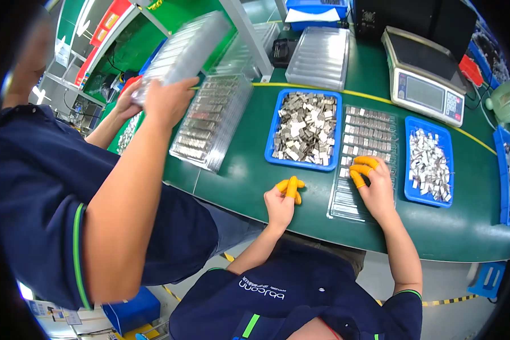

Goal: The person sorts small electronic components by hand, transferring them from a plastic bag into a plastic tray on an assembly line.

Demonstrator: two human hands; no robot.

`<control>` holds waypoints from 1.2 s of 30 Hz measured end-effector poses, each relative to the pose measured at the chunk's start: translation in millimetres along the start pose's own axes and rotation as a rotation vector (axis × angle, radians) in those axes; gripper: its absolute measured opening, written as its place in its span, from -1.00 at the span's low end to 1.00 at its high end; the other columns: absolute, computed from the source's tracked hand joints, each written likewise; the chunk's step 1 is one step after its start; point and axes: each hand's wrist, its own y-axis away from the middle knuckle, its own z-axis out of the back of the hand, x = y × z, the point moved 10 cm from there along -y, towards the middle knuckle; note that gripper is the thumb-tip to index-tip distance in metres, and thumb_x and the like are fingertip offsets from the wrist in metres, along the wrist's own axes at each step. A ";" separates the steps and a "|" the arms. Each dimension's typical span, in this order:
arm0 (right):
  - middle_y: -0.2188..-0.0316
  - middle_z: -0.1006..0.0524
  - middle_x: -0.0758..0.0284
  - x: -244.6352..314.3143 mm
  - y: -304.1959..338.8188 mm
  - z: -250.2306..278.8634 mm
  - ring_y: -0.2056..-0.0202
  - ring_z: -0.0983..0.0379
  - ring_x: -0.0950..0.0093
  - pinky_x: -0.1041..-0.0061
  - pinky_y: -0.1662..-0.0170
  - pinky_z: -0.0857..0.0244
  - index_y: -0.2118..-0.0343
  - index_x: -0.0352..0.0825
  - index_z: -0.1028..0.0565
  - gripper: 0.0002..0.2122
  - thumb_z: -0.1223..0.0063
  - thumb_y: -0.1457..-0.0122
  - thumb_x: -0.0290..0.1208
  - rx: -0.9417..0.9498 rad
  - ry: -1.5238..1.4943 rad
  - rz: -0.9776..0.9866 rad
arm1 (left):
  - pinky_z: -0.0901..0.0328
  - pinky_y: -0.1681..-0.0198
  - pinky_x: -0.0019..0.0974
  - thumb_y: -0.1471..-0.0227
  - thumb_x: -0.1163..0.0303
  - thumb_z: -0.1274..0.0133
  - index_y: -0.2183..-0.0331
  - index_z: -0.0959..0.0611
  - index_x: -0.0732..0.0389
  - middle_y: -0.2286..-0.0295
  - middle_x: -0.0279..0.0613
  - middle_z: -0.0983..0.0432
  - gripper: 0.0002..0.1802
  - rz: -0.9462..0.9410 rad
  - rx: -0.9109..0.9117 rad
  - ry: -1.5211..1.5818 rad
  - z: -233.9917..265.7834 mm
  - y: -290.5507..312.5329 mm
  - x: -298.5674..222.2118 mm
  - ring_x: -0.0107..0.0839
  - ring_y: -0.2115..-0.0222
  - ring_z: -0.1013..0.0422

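My left hand (282,205) hovers just past the table's front edge, its fingertips in yellow finger cots pressed together; whatever they hold, if anything, is hidden. Yellow cots also cover the curled fingers of my right hand (376,184), which pinches down over a clear plastic tray (345,213). Rows of small silvery metal pieces (368,131) fill the tray's upper slots, while the lower slots look bare. Left of the tray lies a blue bin (271,148) heaped with similar metal pieces (305,127). Another blue bin (430,200), on the right, holds loose smaller silvery pieces (428,164).
At my left a co-worker (96,187) holds up a stack of clear trays (181,51). Below it stands a tall stack of filled trays (209,116). Farther back are more clear trays (318,56) and a digital scale (425,85). Yellow tape (374,98) crosses the green table (238,187).
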 end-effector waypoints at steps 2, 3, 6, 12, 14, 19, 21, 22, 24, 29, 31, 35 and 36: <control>0.34 -0.46 0.28 -2.1 -0.3 0.9 0.20 -0.32 0.29 0.39 0.12 -0.20 0.47 -0.35 -0.50 -0.88 -0.10 0.17 -0.56 0.008 -0.025 -0.027 | -0.13 0.67 -0.55 -0.05 0.43 0.08 0.50 -0.55 0.44 0.61 -0.23 -0.46 -0.75 -0.012 -0.002 -0.017 -0.4 1.6 0.4 -0.64 0.73 -0.23; 0.35 -0.47 0.28 -3.1 -0.2 1.8 0.21 -0.32 0.30 0.40 0.14 -0.21 0.48 -0.36 -0.50 -0.88 -0.10 0.16 -0.56 0.019 -0.034 -0.045 | -0.12 0.67 -0.55 -0.05 0.43 0.08 0.50 -0.55 0.45 0.61 -0.23 -0.45 -0.75 -0.010 -0.005 -0.017 -0.8 2.3 0.5 -0.64 0.73 -0.22; 0.38 -0.47 0.28 -1.9 0.1 0.5 0.24 -0.34 0.30 0.41 0.19 -0.25 0.49 -0.36 -0.50 -0.88 -0.10 0.18 -0.58 0.020 -0.072 -0.022 | -0.14 0.68 -0.56 -0.03 0.47 0.07 0.48 -0.55 0.45 0.58 -0.24 -0.48 -0.79 0.005 -0.004 -0.021 -0.4 2.4 1.0 -0.67 0.72 -0.23; 0.39 -0.48 0.30 -3.6 -2.5 0.1 0.24 -0.34 0.31 0.42 0.20 -0.26 0.49 -0.36 -0.50 -0.88 -0.11 0.18 -0.58 0.044 -0.104 -0.052 | -0.16 0.67 -0.57 -0.03 0.47 0.07 0.49 -0.55 0.46 0.56 -0.20 -0.50 -0.78 -0.011 -0.011 -0.011 -0.3 -0.2 1.7 -0.65 0.72 -0.25; 0.39 -0.48 0.30 -3.1 -3.9 2.4 0.24 -0.35 0.30 0.42 0.21 -0.27 0.49 -0.36 -0.50 -0.89 -0.11 0.17 -0.58 0.031 -0.127 -0.046 | -0.17 0.66 -0.57 -0.03 0.47 0.07 0.49 -0.55 0.46 0.57 -0.19 -0.50 -0.78 -0.009 -0.019 -0.009 1.2 -0.5 1.8 -0.64 0.72 -0.26; 0.40 -0.48 0.30 -5.6 -5.6 5.0 0.25 -0.35 0.30 0.41 0.21 -0.28 0.49 -0.36 -0.50 -0.89 -0.11 0.17 -0.58 0.029 -0.113 -0.054 | -0.17 0.66 -0.55 -0.04 0.46 0.09 0.48 -0.54 0.46 0.56 -0.17 -0.49 -0.77 -0.025 -0.013 -0.036 -0.1 -1.4 -0.5 -0.62 0.72 -0.26; 0.40 -0.49 0.30 -4.8 -5.5 4.7 0.25 -0.35 0.30 0.41 0.21 -0.28 0.49 -0.36 -0.51 -0.88 -0.11 0.17 -0.58 0.034 -0.120 -0.055 | -0.17 0.66 -0.56 -0.03 0.47 0.08 0.49 -0.55 0.46 0.57 -0.20 -0.50 -0.77 -0.023 -0.018 -0.022 0.8 -1.2 -0.5 -0.64 0.71 -0.27; 0.40 -0.49 0.30 -4.6 -5.4 4.3 0.25 -0.36 0.30 0.42 0.22 -0.29 0.49 -0.36 -0.51 -0.88 -0.12 0.17 -0.57 0.033 -0.111 -0.048 | -0.17 0.65 -0.56 -0.03 0.47 0.08 0.49 -0.55 0.46 0.57 -0.20 -0.50 -0.77 -0.022 -0.016 -0.026 1.2 -0.9 -0.5 -0.64 0.71 -0.27; 0.40 -0.49 0.30 -5.1 -4.0 2.6 0.26 -0.36 0.31 0.43 0.23 -0.29 0.49 -0.36 -0.51 -0.88 -0.12 0.17 -0.57 0.036 -0.111 -0.045 | -0.17 0.65 -0.56 -0.03 0.47 0.08 0.49 -0.55 0.46 0.57 -0.20 -0.50 -0.77 -0.020 -0.014 -0.029 1.4 -0.6 -0.3 -0.64 0.71 -0.27; 0.38 -0.50 0.29 -10.7 -1.8 -2.5 0.24 -0.34 0.30 0.41 0.16 -0.24 0.44 -0.35 -0.50 -0.86 -0.09 0.15 -0.57 0.084 -0.146 -0.092 | -0.18 0.65 -0.56 -0.03 0.47 0.08 0.48 -0.55 0.46 0.57 -0.20 -0.50 -0.78 -0.024 -0.006 -0.042 0.6 -0.3 -0.1 -0.63 0.72 -0.28; 0.40 -0.50 0.29 -9.3 -3.4 -0.9 0.25 -0.35 0.31 0.43 0.20 -0.27 0.46 -0.36 -0.50 -0.87 -0.11 0.16 -0.56 0.071 -0.129 -0.077 | -0.18 0.65 -0.56 -0.03 0.47 0.08 0.48 -0.55 0.46 0.57 -0.20 -0.50 -0.78 -0.021 -0.006 -0.049 0.6 -0.3 0.3 -0.63 0.72 -0.28; 0.42 -0.49 0.27 -8.0 -5.3 1.2 0.27 -0.37 0.31 0.43 0.24 -0.30 0.47 -0.37 -0.50 -0.87 -0.12 0.17 -0.57 0.060 -0.111 -0.055 | -0.19 0.65 -0.56 -0.03 0.47 0.08 0.48 -0.55 0.45 0.57 -0.21 -0.50 -0.78 -0.028 -0.005 -0.068 0.0 -0.8 -0.9 -0.63 0.71 -0.28; 0.42 -0.49 0.27 -8.1 -5.5 1.1 0.27 -0.37 0.31 0.43 0.24 -0.30 0.47 -0.37 -0.50 -0.87 -0.12 0.17 -0.57 0.063 -0.111 -0.057 | -0.19 0.65 -0.56 -0.03 0.47 0.08 0.48 -0.55 0.45 0.57 -0.21 -0.50 -0.78 -0.024 -0.007 -0.069 0.0 -0.9 -0.2 -0.63 0.71 -0.28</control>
